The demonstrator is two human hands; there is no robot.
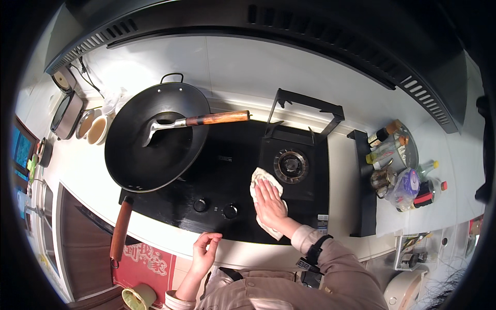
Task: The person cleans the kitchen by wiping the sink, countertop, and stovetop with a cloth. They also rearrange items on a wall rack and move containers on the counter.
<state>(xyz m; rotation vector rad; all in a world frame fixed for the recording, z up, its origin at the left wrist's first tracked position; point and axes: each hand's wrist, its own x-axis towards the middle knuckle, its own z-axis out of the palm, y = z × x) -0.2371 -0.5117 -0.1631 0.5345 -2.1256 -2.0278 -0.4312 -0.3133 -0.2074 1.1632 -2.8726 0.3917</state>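
My right hand (270, 205) lies flat on a white cloth (274, 230), its fingers stretched out, pressing it to the black glass cooktop (237, 155). The cloth sticks out past both ends of the hand, just left of and in front of the right burner (291, 165). Over the cooktop's front edge, my left hand (206, 250) hangs with its fingers curled in and nothing visible in them. Two black knobs (230, 211) sit between the hands and the wok. The black wok (155, 160) covers the left side, with a wooden-handled spatula (217, 119) resting across it.
A black pan-support frame (310, 101) stands tilted against the back wall. To the right are a black rack (363, 186), bottles (382, 152) and a kettle (382, 181). The wok's wooden handle (121, 227) juts over the front edge. Bowls (97, 130) stand left; the range hood (330, 41) overhangs.
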